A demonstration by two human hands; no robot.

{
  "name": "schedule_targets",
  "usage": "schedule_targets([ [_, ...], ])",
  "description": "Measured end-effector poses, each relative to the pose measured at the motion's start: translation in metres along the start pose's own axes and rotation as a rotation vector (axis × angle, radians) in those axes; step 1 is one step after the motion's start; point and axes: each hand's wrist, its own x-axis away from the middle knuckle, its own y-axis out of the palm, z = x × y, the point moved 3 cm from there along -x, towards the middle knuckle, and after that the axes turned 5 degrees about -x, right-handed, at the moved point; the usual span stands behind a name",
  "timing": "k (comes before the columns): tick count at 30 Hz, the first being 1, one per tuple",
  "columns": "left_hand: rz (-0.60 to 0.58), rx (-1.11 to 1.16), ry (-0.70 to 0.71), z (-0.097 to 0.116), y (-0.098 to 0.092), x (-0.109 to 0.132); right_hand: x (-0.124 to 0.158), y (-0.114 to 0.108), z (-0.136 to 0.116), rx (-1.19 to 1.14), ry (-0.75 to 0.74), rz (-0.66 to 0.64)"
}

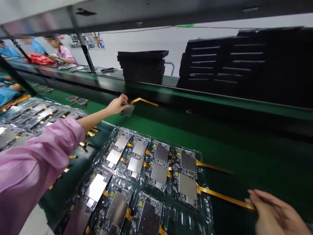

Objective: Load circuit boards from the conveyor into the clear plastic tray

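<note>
My left hand (120, 105) reaches far out, its fingers closed on the edge of a small circuit board (127, 111) with a metal shield. An orange flex cable (146, 101) trails from that board to the right. Below lies a clear plastic tray (207, 209) holding several circuit boards (159, 174) with silvery or dark shields and yellow stickers. From the right-hand boards, two long orange cables stick out over the tray's edge. At the lower right, my right hand (278, 212) has its fingers closed at the tip of the nearer flex cable (225, 196); its palm is partly cut off.
Another filled tray (36, 114) is on the left. Two boards (78, 100) lie on the green belt (156, 122). Black trays (144, 67) are stacked on the ledge behind, under an overhead shelf (156, 14). Co-workers sit at the far left; a blue sleeve (9, 94) is nearby.
</note>
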Motion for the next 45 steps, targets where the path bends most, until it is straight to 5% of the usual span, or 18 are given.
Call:
schedule_targets([
  [2,0.08,0.037,-0.052,-0.004,0.003,0.011,0.0,0.006,-0.004,-0.001,0.052,0.004],
  [11,0.085,-0.141,-0.042,0.005,0.007,0.021,-0.008,0.002,0.004,-0.078,0.011,-0.057],
  [16,0.047,-0.1,-0.034,0.035,-0.012,0.028,-0.007,-0.002,0.006,-0.121,-0.031,-0.094],
  [20,-0.016,0.158,-0.039,0.094,-0.037,0.045,-0.006,-0.004,0.01,-0.12,-0.04,-0.121],
  [23,-0.244,0.477,0.02,0.162,-0.045,0.077,-0.006,-0.003,0.016,-0.103,-0.05,-0.125],
  [27,-0.757,0.784,0.189,0.255,-0.019,0.142,-0.007,-0.003,0.019,-0.085,-0.081,-0.146],
  [31,-0.951,0.872,0.239,0.304,0.025,0.187,-0.007,-0.004,0.017,-0.098,-0.104,-0.145],
  [37,-0.716,0.576,0.414,0.317,0.052,0.202,-0.004,-0.007,0.007,-0.114,-0.122,-0.163],
  [41,-0.475,0.32,0.659,0.32,0.05,0.21,-0.006,-0.008,0.005,-0.111,-0.142,-0.165],
  [45,-0.259,0.32,0.868,0.321,0.042,0.224,0.002,-0.014,-0.009,-0.042,-0.232,-0.135],
])
